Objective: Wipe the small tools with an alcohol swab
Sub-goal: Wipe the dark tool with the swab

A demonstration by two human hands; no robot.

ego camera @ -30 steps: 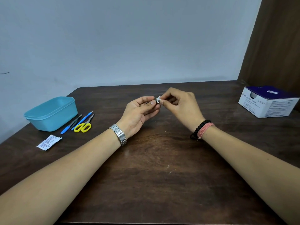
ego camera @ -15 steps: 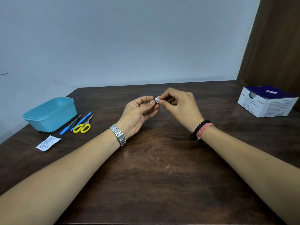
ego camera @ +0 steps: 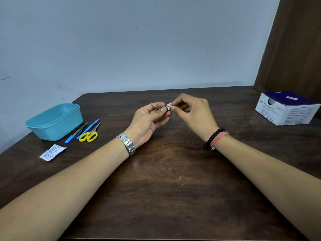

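Even, soft indoor light; moderately bright, no harsh glare.
Wall (ego camera: 139, 40) evenly lit, darkening toward the corners. Faint sheen on dark table (ego camera: 165, 171); soft shadows under forearms. Wide-angle bending at edges. Box (ego camera: 284, 108) print too soft to read.

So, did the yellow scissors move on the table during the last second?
No. The yellow scissors lie in the same spot beside the blue container, with the same gap to it; the slight shift in the picture is camera motion.

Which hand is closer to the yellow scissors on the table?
The left hand is nearer: it holds a small tool to the right of the yellow scissors. The right hand is farther right, pinching the swab.
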